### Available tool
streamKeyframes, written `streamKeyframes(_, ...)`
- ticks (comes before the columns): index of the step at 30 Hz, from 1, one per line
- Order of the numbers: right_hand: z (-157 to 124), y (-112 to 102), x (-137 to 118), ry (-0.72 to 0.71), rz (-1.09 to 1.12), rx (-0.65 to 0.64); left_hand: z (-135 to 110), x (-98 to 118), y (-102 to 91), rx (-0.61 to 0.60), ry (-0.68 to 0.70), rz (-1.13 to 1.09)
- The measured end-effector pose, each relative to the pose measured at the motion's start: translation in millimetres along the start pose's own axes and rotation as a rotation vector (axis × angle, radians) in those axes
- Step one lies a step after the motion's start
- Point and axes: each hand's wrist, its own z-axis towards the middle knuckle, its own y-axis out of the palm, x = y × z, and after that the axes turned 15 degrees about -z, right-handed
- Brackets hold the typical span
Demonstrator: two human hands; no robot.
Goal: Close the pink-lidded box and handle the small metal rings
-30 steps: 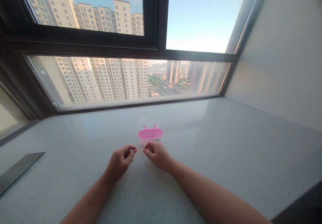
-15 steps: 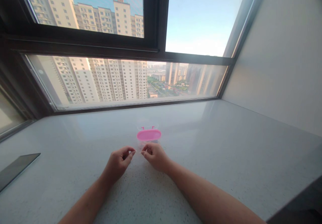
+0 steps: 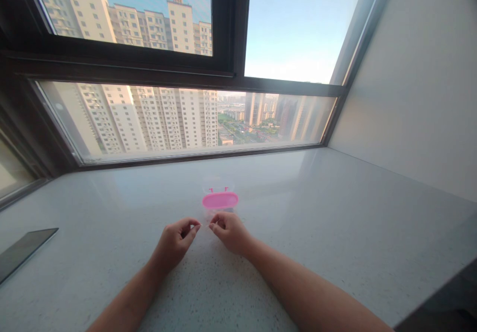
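Note:
My left hand and my right hand rest close together on a pale speckled stone sill. Both are closed in a pinch, fingertips almost meeting; whatever they pinch is too small to make out. Just beyond my right hand stands a small clear plastic box with a pink oval lid, a finger's width from my knuckles.
A dark flat phone-like slab lies at the sill's left edge. A dark-framed window runs along the back, with tall buildings outside. A plain white wall closes the right side. A dark edge shows at the bottom right corner.
The view has tilted slightly, so the box and hands sit a little lower in frame. My hands keep the same pinch and have hardly moved.

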Motion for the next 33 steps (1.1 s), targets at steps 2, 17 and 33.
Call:
streamKeyframes(2, 0.0, 0.2, 0.3, -0.004, 0.004, 0.001, -0.1, -0.4, 0.1, 0.001, 0.003, 0.005)
streamKeyframes(17, -0.2, -0.7, -0.6, -0.001, 0.009, -0.015, 0.1, -0.6, 0.4, -0.014, 0.009, 0.014)
streamKeyframes(33, -0.2, -0.5, -0.9, -0.014, -0.004, -0.011, 1.2, -1.1, -0.7, -0.036, -0.009, 0.026)
